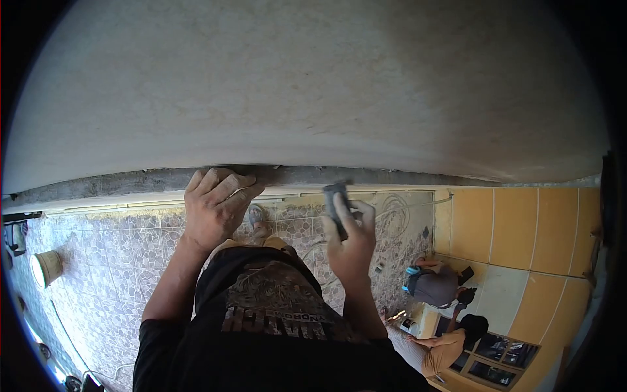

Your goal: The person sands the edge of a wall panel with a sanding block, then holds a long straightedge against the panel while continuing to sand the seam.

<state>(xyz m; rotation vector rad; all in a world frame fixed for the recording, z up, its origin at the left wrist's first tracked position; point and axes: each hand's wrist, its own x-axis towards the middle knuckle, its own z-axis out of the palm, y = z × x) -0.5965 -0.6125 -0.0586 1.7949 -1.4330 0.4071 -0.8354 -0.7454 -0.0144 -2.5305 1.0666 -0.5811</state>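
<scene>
A long grey ledge (117,183) runs across the view below a broad pale plaster surface (300,78). My left hand (219,206) grips its edge, the fingers bent over the grey strip and dusted with pale powder. To the right, my right hand (353,238) holds a dark grey block (336,202), thumb on one side and fingers on the other. The block looks slightly blurred, its upper end close below the ledge. Dust coats these fingers too.
Far below lies a patterned tile floor (144,261) with a pale bucket (47,268) at left and a loosely coiled hose (392,212). At lower right, one person (434,284) bends near another person (444,346), beside an orange panelled wall (516,225) and a window (503,356).
</scene>
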